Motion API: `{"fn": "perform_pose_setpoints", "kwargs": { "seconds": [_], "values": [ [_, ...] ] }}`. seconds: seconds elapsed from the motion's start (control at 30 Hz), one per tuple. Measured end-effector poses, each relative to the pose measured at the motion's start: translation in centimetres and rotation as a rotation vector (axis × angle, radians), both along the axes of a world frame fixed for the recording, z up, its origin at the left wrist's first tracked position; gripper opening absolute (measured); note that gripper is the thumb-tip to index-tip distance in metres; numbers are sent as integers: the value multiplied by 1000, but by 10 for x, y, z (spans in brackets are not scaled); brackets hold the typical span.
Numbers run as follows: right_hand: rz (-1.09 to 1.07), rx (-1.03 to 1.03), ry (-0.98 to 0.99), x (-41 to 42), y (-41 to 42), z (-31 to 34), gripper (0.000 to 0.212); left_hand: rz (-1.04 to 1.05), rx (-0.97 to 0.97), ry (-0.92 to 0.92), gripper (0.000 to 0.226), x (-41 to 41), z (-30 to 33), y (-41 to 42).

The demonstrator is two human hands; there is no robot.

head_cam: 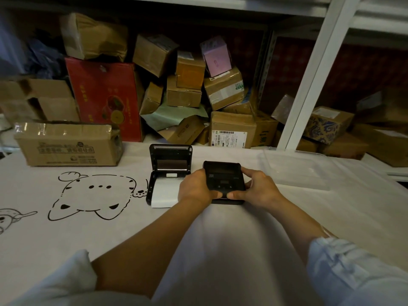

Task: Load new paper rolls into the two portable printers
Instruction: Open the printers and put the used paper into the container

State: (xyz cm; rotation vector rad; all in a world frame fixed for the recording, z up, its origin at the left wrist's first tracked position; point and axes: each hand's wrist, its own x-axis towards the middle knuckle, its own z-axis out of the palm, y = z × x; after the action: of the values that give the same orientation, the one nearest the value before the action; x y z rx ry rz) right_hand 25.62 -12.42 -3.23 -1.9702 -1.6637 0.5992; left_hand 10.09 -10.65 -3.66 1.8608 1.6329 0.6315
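A white tablecloth (220,239) with a cat drawing (92,195) covers the table. Left of the drawing's top stands a brown carton (66,144). Far right of the drawing lies a clear plastic lid (298,168). Behind it, a red box (103,96) and many parcels (198,85) are piled beside a white shelf post (309,74).

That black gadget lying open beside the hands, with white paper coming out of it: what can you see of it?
The open printer is a small black box that looks like plastic, lying flat on the white table cover. Its lid stands tilted up at the far end, showing a pale strip along its top edge. A white sheet of paper runs from the open bay toward the person, past the near edge. The left hand lies close beside it on the right; whether they touch cannot be told.
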Motion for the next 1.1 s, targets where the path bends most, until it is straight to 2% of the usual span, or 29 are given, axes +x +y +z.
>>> {"fn": "perform_pose_setpoints", "kwargs": {
  "seconds": [0.23, 0.6, 0.7, 0.8, 0.87, 0.97, 1.1],
  "values": [
    [38, 3, -34, 4, 1, -2, 89, -49, 27, 70, 82, -2, -1, 2],
    [112, -24, 12, 7, -4, 3, 77, -185, 71, 131, 70, -16, 7, 7],
    [119, -28, -2, 6, -4, 6, 71, -236, 130, 291, 65, -17, 16, 11],
    [112, -30, 3, 8, -4, 6, 79, -293, 217, 496, 62, -16, 24, 13],
    [124, -50, 0, 10, -5, 4, 86, -336, 243, 611, 67, -17, 27, 13],
    [136, -81, -41, 8, -6, 3, 86, -401, 236, 769, 79, -16, 28, 10],
    [146, -86, -86, 4, -5, 3, 79, -411, 269, 873, 71, -9, 31, 10]
  ]
}}
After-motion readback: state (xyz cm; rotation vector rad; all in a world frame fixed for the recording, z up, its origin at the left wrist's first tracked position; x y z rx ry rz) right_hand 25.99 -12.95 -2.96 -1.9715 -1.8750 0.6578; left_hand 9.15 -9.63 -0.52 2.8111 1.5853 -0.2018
